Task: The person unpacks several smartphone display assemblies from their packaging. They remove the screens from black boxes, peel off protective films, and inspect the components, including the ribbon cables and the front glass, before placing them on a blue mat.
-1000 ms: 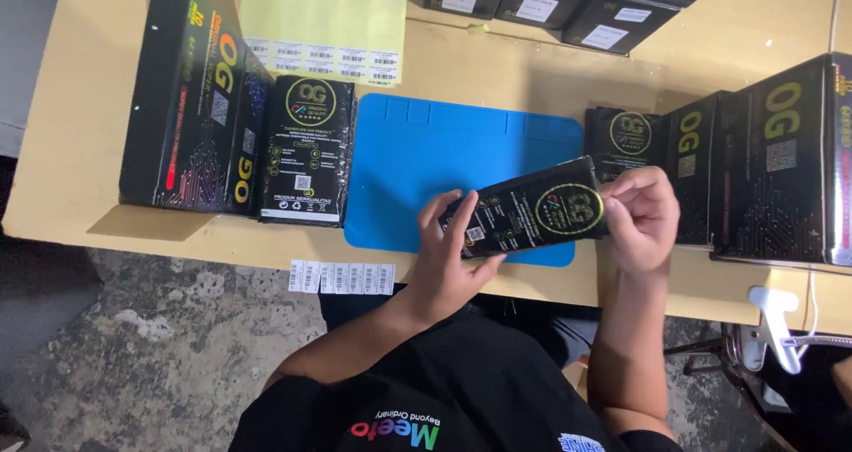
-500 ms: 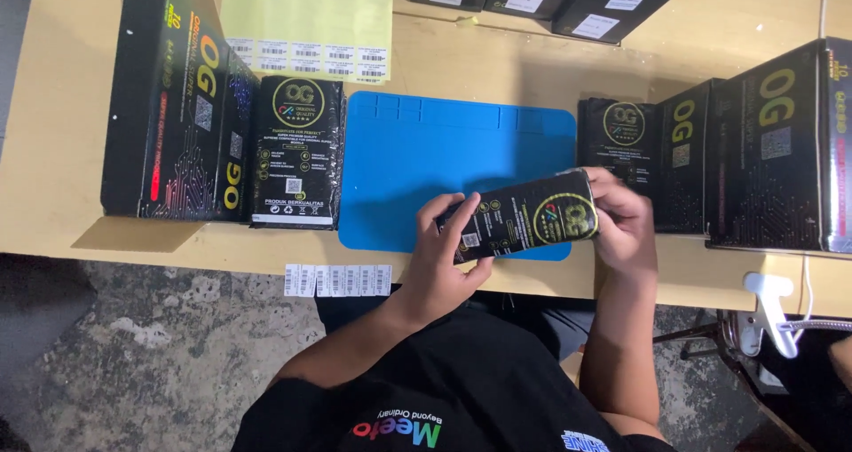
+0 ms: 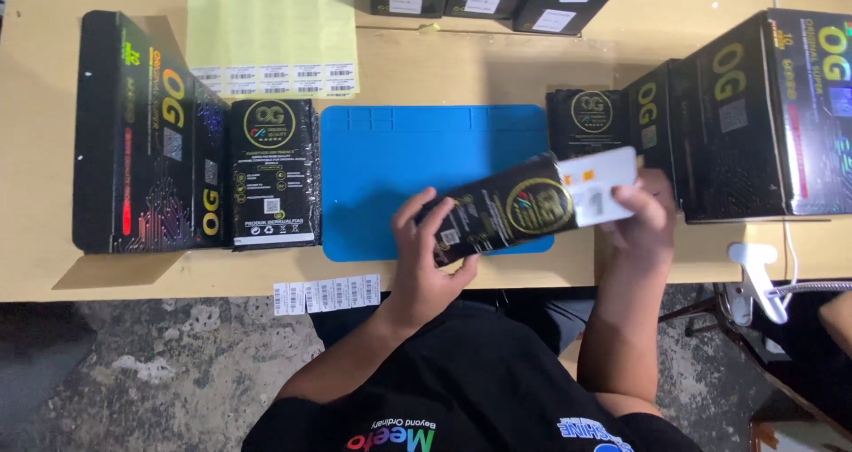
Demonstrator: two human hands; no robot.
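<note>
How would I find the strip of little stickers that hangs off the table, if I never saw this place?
Start at the big blue mat in the middle of the wooden table. Go to its lower left corner, then down to the table's front edge. There lies a short strip of white barcode stickers, alone at the edge, while the other stickers sit on the yellow sheet at the back.

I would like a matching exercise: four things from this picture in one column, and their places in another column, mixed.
Things:
1. slim black box
2. white card
3. blue mat
4. label strip

Places:
A. at the table's near edge
B. flat on the table's middle
C. held in both hands
D. sticking out of the box's right end, at the right hand

Pairs: 1-C, 2-D, 3-B, 4-A. The left hand grips the box's left end.
</note>
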